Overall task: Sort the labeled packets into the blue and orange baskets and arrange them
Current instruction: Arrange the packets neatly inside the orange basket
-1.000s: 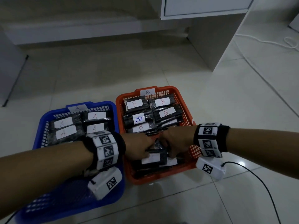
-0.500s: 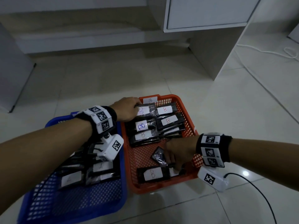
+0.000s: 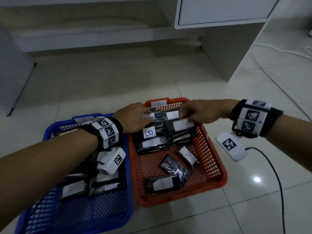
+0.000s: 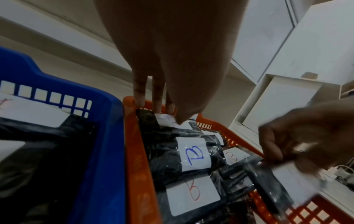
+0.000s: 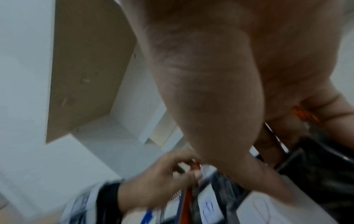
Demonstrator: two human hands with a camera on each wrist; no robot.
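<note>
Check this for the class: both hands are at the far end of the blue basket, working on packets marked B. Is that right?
Not quite. Both hands, left hand and right hand, are at the far end of the orange basket, not the blue basket. The packets there are marked B, as the head view shows.

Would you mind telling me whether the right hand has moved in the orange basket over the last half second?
Yes. The right hand went from the orange basket's near end to its far end.
</note>
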